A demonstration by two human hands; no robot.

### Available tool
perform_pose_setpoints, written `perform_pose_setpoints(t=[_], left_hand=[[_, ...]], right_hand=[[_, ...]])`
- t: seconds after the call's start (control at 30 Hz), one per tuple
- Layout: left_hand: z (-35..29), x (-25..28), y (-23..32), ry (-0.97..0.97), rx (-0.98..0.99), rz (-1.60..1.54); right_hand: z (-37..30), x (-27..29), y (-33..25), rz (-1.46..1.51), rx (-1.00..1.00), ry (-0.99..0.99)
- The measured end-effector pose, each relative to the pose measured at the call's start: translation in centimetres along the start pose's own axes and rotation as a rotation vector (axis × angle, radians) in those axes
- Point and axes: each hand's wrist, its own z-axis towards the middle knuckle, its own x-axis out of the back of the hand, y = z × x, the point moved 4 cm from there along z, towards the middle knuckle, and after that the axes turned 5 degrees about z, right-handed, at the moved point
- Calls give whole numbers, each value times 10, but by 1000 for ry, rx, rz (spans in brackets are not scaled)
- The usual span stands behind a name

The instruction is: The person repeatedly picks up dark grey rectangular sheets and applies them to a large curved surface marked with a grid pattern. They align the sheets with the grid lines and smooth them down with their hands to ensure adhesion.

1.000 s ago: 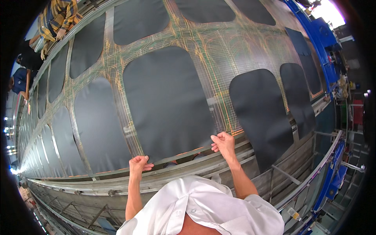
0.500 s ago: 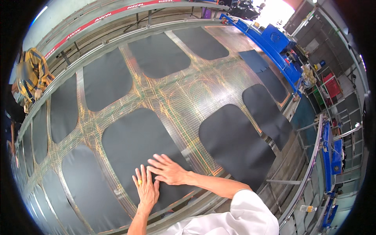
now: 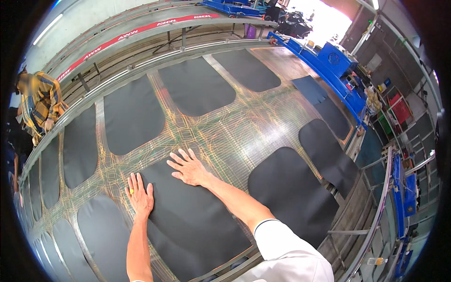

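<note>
A dark grey sheet (image 3: 197, 225) with rounded far corners lies on a long table (image 3: 225, 120) printed with orange and green lines. My left hand (image 3: 140, 197) rests on the sheet's left edge, fingers extended, with a yellow ring on one finger. Near the far right corner of the same sheet, my right hand (image 3: 189, 169) lies flat with its fingers spread. Neither hand grips anything. To the right is another black sheet (image 3: 286, 197), its near part reaching past the table edge. A paler grey sheet (image 3: 103, 230) lies to the left.
Several more dark sheets line the table's far side, such as one behind my hands (image 3: 134, 115). A blue machine carriage (image 3: 336, 58) spans the far right end. At the far left stands a person in a checked shirt (image 3: 44, 101). A curved metal rail (image 3: 376, 207) runs along the right.
My hands were close together on the sheet's near middle. They have moved apart and farther forward, the left to the left edge and the right to the far right corner.
</note>
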Motion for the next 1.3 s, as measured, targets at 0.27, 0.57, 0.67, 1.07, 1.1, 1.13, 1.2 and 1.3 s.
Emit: perform_pose_setpoints(t=[0.27,0.57,0.67,1.07,1.1,1.13,1.2,1.3], left_hand=[[-21,11,28,-106,-260,142],[-221,28,59,-312,-820,32],[-298,34,56,-406,-1036,-46],[-191,16,70,-135,-834,42],[-196,17,76,-153,-864,41],[-202,14,75,-158,-890,75],[-222,9,73,-185,-958,143],[-252,11,72,-258,-1058,120]], right_hand=[[-21,-4,-50,-61,46,-24],[-228,14,-115,35,374,-244],[-307,14,-134,95,393,-427],[-196,8,-99,44,14,67],[-199,5,-95,-3,0,40],[-196,6,-98,-39,-3,20],[-209,5,-103,-36,69,-12],[-249,4,-114,-13,149,-95]])
